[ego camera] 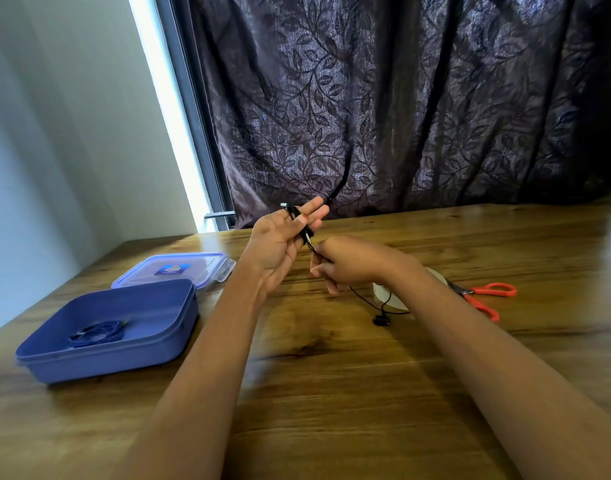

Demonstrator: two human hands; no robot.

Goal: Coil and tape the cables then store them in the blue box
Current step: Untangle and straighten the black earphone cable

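- Nearest, at left: blue box (106,355), lid off, one blue coil (96,334) inside, well apart from both hands.
- On the table by the tape roll (378,292): earbud end (381,320) of the black cable (293,211), slack, running up and left.
- Right hand (349,263), fingers curled, pinching the strand just below the left.
- Farther: left hand (279,247) raised, fingers straight, turns wound round them, thumb seemingly pinning them.
- Unwound length down and right of that grip.

Single head-worn wide view, forward and down, close over the table (349,393)
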